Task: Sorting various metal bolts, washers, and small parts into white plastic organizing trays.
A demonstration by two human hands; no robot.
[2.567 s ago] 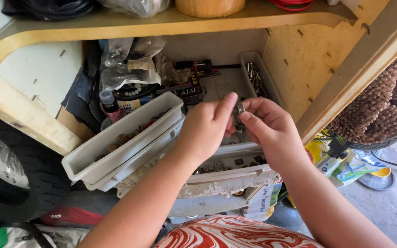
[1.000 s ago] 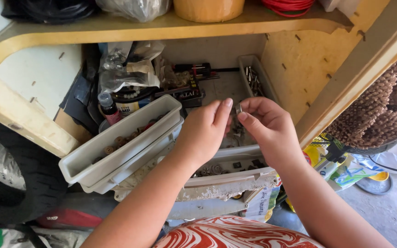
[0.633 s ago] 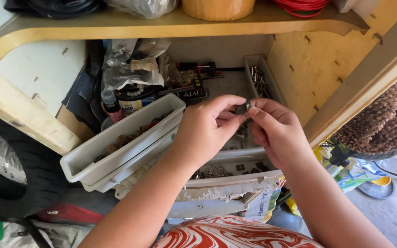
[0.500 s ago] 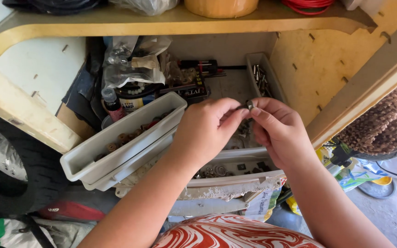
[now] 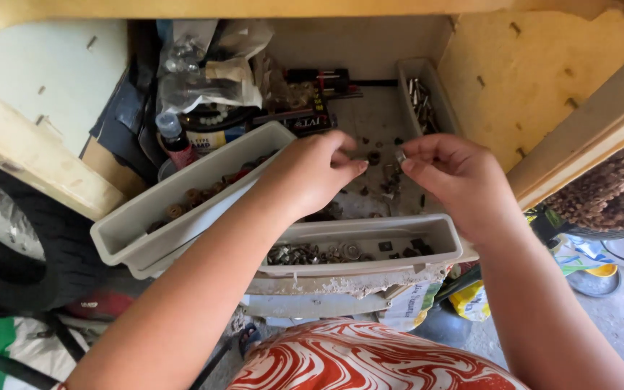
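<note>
My right hand [image 5: 456, 177] pinches a small metal nut [image 5: 400, 155] between thumb and forefinger, above loose nuts and bolts [image 5: 384, 180] scattered on the cabinet floor. My left hand [image 5: 312, 173] hovers just to the left of it with curled fingers; whether it holds anything is hidden. Below both hands lies a long white plastic tray [image 5: 370, 230] with several washers and nuts [image 5: 312, 253] in it.
A second white tray [image 5: 146, 217] with small brown parts leans at the left. A narrow tray of bolts [image 5: 422, 101] stands at the back right. Bags, a bottle [image 5: 176, 143] and tool packs crowd the back. A tyre [image 5: 9, 253] is at the far left.
My hands have drawn apart; the left has let go of the nut, which stays in my right hand. The view has tilted down, showing more of the front tray.
</note>
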